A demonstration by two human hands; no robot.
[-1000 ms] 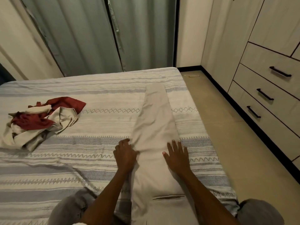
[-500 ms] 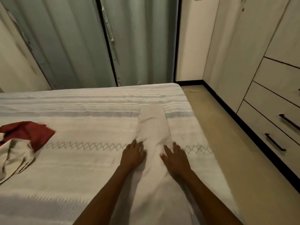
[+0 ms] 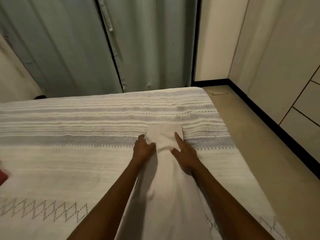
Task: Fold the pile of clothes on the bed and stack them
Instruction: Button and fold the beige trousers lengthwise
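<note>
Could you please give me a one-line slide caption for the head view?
Both hands, left and right, on beige trousers laid along a striped bed.
</note>
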